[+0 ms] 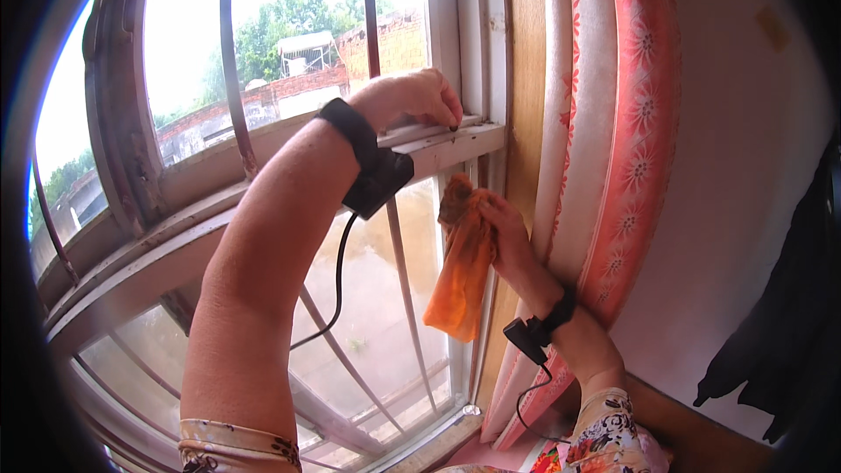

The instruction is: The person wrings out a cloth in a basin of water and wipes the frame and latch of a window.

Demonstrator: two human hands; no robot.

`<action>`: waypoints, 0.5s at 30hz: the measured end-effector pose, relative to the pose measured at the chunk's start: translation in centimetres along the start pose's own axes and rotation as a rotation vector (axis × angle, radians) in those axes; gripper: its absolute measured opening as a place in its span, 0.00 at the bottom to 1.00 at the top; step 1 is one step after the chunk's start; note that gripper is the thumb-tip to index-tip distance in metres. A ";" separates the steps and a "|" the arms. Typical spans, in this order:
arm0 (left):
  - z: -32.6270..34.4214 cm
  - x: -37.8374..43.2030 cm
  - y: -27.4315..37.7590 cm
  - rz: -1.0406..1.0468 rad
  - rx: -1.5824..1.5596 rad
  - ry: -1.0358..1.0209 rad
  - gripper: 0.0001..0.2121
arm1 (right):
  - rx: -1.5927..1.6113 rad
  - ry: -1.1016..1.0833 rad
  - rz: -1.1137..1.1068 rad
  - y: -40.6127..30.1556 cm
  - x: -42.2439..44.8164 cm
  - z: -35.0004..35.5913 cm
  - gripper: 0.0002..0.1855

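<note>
My left hand [415, 97] reaches over the middle rail of the window frame [460, 143], at its right end. The thumb and fingers are pinched together, with a small dark bit [454, 128] at their tips, just above the rail. What the bit is cannot be made out. Lower and to the right, my right hand [504, 226] grips an orange cloth [463, 289] near its top. The cloth hangs down before the lower window pane, and its bunched upper end is stained dark brown. Both wrists wear black straps with small devices and cables.
Dark metal bars [230, 46] stand behind the glass. To the right are a wooden side panel [525, 79] and a gathered pink and white curtain [640, 112]. Dark fabric [775, 315] hangs at the far right. A dusty ledge [427, 443] runs below the lower pane.
</note>
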State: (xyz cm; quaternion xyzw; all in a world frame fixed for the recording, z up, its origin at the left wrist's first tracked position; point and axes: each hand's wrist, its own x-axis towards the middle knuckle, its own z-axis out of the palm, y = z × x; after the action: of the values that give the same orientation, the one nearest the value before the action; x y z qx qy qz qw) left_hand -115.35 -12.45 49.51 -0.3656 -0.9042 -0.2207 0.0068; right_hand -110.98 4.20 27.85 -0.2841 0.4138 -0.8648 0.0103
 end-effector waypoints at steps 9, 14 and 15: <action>-0.3 -0.6 -0.6 0.033 0.080 0.014 0.09 | 0.365 -0.084 0.127 -0.3 -1.9 0.6 0.13; -0.8 0.4 0.6 -0.121 0.169 0.069 0.12 | 0.476 -0.047 0.182 0.4 -3.3 1.0 0.14; -0.9 -0.1 1.6 -0.166 0.212 0.085 0.13 | 0.481 -0.074 0.164 0.7 -3.3 0.7 0.15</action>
State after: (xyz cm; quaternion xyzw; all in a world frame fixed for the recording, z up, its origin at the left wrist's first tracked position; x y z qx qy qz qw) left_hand -114.32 -11.89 50.91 -0.2772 -0.9485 -0.1390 0.0652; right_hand -108.00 4.05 26.09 -0.2705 0.2174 -0.9236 0.1630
